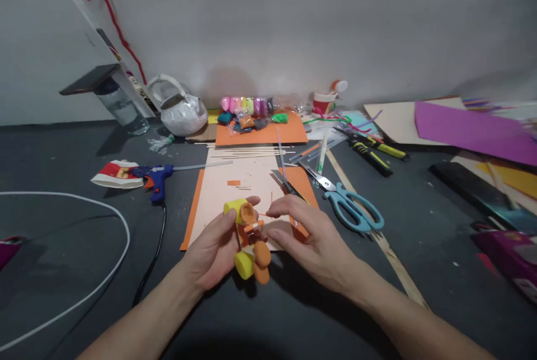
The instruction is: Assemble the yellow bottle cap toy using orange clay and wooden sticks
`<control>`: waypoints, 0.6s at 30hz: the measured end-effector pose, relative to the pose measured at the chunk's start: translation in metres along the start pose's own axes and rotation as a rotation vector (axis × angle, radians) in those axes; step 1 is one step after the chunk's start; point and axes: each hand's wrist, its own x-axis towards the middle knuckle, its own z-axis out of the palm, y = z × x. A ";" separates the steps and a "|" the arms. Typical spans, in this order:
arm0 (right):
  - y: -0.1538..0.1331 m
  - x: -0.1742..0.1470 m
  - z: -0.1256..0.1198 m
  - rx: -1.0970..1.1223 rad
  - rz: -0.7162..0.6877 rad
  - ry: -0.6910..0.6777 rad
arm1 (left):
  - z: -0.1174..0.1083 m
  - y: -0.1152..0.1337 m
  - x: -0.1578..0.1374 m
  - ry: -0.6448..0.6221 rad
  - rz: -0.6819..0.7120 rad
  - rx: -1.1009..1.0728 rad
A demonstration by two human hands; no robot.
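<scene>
Your left hand (216, 245) clasps a yellow-and-orange model (252, 227); your right hand (314, 234) (digits apart) hovers beside it; overtight squeezing could detach pieces.

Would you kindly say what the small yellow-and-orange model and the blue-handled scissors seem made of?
Small yellow-and-orange model: probably modelling clay or foam, given its matte, rounded parts.
Blue-handled scissors: likely metal blades, shiny and silvery, with smooth, opaque handles, probably plastic.

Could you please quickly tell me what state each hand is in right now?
Left hand: holding the yellow-and-orange figure.
Right hand: open, thumb and fingers apart beside the figure; contact cannot be told.
</scene>
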 end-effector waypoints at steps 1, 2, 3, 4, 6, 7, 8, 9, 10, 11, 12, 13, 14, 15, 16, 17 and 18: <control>0.003 0.000 0.001 -0.063 -0.007 0.001 | 0.000 0.002 0.001 0.008 0.027 0.008; 0.007 0.000 0.000 -0.130 -0.005 0.007 | 0.000 0.004 0.002 0.015 0.055 0.015; 0.011 0.001 -0.002 -0.204 0.005 0.009 | 0.000 0.007 0.003 0.022 0.081 0.022; 0.017 0.002 -0.006 -0.285 0.028 0.011 | 0.000 0.009 0.004 0.028 0.103 0.027; 0.027 0.004 -0.017 -0.459 0.105 0.008 | -0.001 0.014 0.007 0.036 0.134 0.030; 0.032 0.006 -0.023 -0.544 0.155 0.001 | -0.001 0.016 0.008 0.038 0.142 0.028; 0.036 0.007 -0.028 -0.621 0.206 -0.011 | -0.002 0.018 0.009 0.040 0.146 0.025; 0.039 0.009 -0.033 -0.688 0.255 -0.029 | -0.002 0.020 0.010 0.042 0.148 0.022; 0.040 0.010 -0.037 -0.742 0.298 -0.052 | -0.003 0.022 0.011 0.043 0.147 0.017; 0.041 0.011 -0.039 -0.785 0.334 -0.078 | -0.003 0.023 0.011 0.045 0.146 0.011; 0.041 0.012 -0.040 -0.819 0.363 -0.104 | -0.004 0.024 0.012 0.046 0.144 0.005; 0.040 0.013 -0.040 -0.845 0.387 -0.126 | -0.004 0.024 0.012 0.046 0.140 -0.003; 0.039 0.014 -0.040 -0.866 0.405 -0.143 | -0.005 0.025 0.012 0.046 0.136 -0.012; 0.038 0.015 -0.039 -0.882 0.420 -0.156 | -0.005 0.025 0.011 0.044 0.131 -0.022; 0.036 0.016 -0.037 -0.893 0.431 -0.166 | -0.006 0.025 0.011 0.043 0.125 -0.032; 0.034 0.018 -0.036 -0.899 0.440 -0.175 | -0.006 0.025 0.010 0.042 0.119 -0.041; 0.033 0.019 -0.034 -0.901 0.446 -0.183 | -0.007 0.026 0.010 0.041 0.114 -0.050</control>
